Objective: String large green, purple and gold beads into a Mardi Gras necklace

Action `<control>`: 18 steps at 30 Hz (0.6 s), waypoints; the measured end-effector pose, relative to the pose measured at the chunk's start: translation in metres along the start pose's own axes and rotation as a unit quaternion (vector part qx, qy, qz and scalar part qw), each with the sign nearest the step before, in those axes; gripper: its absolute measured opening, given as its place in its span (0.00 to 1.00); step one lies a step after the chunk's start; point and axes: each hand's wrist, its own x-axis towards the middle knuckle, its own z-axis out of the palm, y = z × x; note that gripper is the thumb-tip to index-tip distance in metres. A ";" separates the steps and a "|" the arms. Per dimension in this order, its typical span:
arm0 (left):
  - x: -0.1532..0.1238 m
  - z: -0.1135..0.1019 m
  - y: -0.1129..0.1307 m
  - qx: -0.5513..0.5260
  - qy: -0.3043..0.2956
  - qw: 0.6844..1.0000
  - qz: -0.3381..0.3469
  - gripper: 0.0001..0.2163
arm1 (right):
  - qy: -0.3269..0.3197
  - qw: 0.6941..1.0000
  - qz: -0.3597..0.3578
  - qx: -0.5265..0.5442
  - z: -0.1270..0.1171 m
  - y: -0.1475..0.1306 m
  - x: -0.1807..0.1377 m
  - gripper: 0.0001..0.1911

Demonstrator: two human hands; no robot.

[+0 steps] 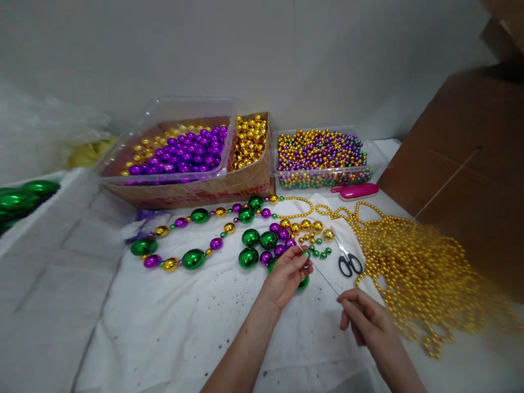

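Observation:
A thin, taut string or wire (325,277) runs slantwise between my two hands over the white cloth. My left hand (287,277) is closed in a pinch at its upper end, with a small green bead (306,254) showing at the fingertips. Whether that bead is threaded I cannot tell. Lower down and to the right, my right hand (366,316) pinches the other end between thumb and finger. Just past my left hand lie loose large green beads (268,240), purple beads (275,229) and gold beads (305,224), partly hidden by it.
A strung necklace (194,259) of green, purple and gold beads lies left. Behind stand a clear tub of purple beads (184,150), a cardboard box (188,195) and a tub of small mixed beads (321,153). Scissors (349,262), a pink tool (359,190) and gold bead strands (426,273) lie right.

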 end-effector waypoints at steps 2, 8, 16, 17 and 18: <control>-0.002 0.002 0.003 0.060 -0.048 0.997 -0.019 0.13 | -0.002 0.997 0.009 0.077 0.004 0.008 0.007 0.17; 0.032 0.007 0.016 0.388 0.009 0.917 0.093 0.07 | 0.030 0.991 0.008 0.128 -0.017 0.021 0.016 0.16; 0.103 0.032 0.015 0.518 0.042 0.829 0.208 0.04 | 0.085 0.985 0.013 0.152 -0.038 0.024 0.010 0.15; 0.105 0.036 0.010 0.522 0.035 0.828 0.204 0.03 | 0.090 0.984 0.012 0.156 -0.039 0.024 0.009 0.15; 0.106 0.040 0.002 0.525 0.028 0.827 0.199 0.03 | 0.094 0.983 0.013 0.159 -0.040 0.025 0.008 0.15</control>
